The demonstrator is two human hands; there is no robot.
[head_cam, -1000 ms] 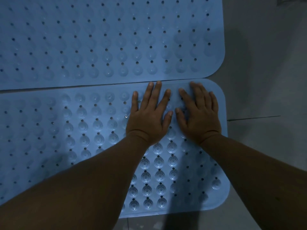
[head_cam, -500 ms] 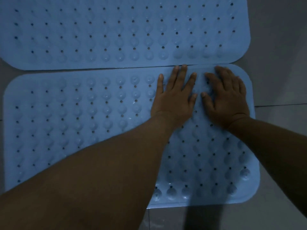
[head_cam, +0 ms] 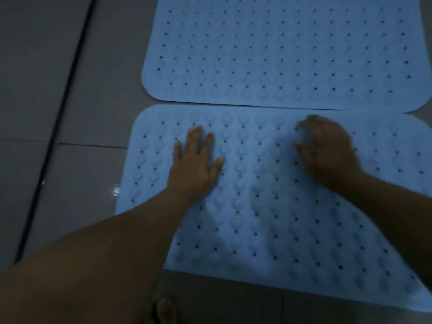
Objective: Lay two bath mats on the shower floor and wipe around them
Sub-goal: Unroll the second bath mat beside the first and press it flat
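Blue rubber, dimpled and holed: the near mat (head_cam: 268,206) lies flat on the grey tiled floor (head_cam: 58,113), its far edge just beside the far mat (head_cam: 280,50). Your left hand (head_cam: 196,167) rests flat on it, fingers spread, grasping nothing; your right hand (head_cam: 327,148) is blurred, fingers seemingly curled against the mat, holding nothing. Pushing sideways could slide the near mat onto the far one. The floor near the left edge glints, perhaps wet, so the mat may skid.

Grey floor tiles (head_cam: 46,78) crossed by a dark groove (head_cam: 58,127) and faint grout lines.
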